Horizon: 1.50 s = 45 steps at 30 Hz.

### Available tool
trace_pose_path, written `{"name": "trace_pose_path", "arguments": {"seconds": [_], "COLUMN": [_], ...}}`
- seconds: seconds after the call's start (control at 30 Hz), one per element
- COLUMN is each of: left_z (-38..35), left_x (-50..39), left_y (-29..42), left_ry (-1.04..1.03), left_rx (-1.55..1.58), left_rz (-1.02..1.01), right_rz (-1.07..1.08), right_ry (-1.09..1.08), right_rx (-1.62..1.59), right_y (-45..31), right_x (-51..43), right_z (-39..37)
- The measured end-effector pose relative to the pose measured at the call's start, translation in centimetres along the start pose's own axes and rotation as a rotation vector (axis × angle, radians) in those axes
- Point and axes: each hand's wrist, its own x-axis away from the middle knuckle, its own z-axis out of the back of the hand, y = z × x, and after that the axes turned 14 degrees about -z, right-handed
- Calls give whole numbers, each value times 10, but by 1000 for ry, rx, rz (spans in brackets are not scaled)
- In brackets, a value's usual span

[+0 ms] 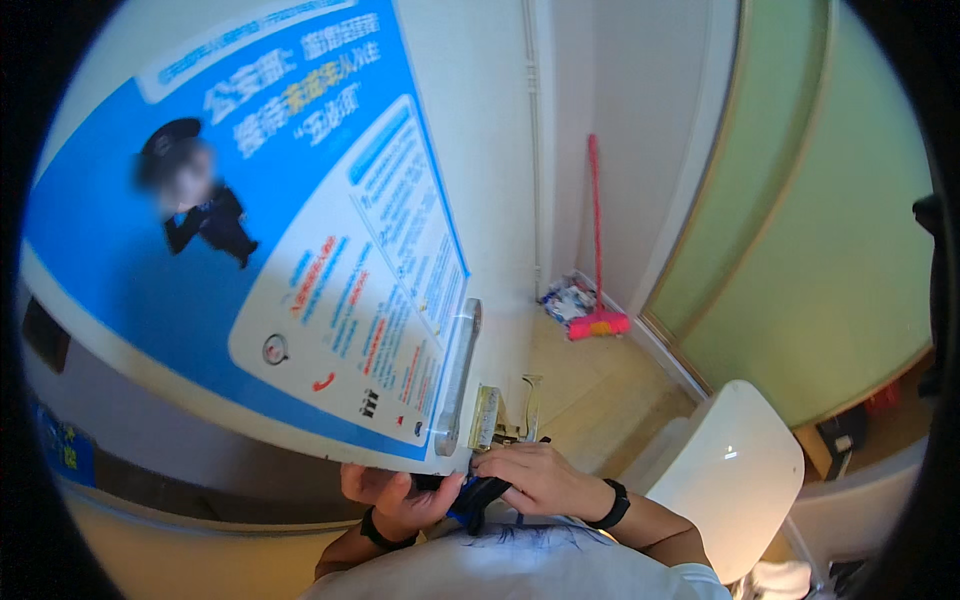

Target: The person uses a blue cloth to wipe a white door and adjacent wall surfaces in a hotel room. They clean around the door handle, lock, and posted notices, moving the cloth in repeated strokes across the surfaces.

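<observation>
A white door (pixel 491 225) stands in front of me, with a long grey pull handle (pixel 459 382) near its edge. Beside that handle are a brass-coloured lock plate (pixel 486 417) and a brass-coloured lever handle (pixel 531 401). My left hand (pixel 409 496) is at the door's edge, fingers bent and thumb raised, close to a small dark object. My right hand (pixel 536 478) is just below the lock plate with its fingers drawn together; whatever they touch is hidden. Between both hands hangs a black-and-blue item (pixel 478 501), perhaps fabric or a strap. Each wrist wears a black band.
A large blue poster with writing (pixel 300 187) covers the door. In the corner behind, a pink-handled mop (pixel 596 225) leans beside a heap of litter (pixel 568 296). To the right are a white chair (pixel 727 480) and green sliding panels (pixel 825 262).
</observation>
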Motion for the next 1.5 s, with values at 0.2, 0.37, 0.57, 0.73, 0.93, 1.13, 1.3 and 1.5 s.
{"name": "trace_pose_path", "arguments": {"seconds": [0.2, 0.37, 0.57, 0.73, 0.93, 1.13, 1.3, 1.5], "left_z": [20, 13, 3, -16, -85, -170, -226, -245], "left_x": [18, 12, -2, -12, -38, -90, -109, -118], "left_y": [-12, 11, 34, 69, 72, 71, 57, 54], "left_ry": [-43, -66, -119, 5, -308, -396, -98, 11], "left_rx": [-118, -264, -556, -582, -580, -1030, -1077, -1254], "left_rz": [111, 217, 380, 216, 158, 450, 435, 478], "right_rz": [143, 204, 236, 275, 491, 760, 856, 913], "right_ry": [-127, -215, -149, 35, 165, 207, 51, -153], "right_rx": [-84, -196, -202, -107, 33, 76, -31, -214], "right_y": [12, 24, 39, 53, 74, 94, 119, 140], "right_x": [-39, -44, -49, -68, -106, -142, -158, -167], "right_z": [-21, -15, 7, 43, 85, 143, 179, 198]}}
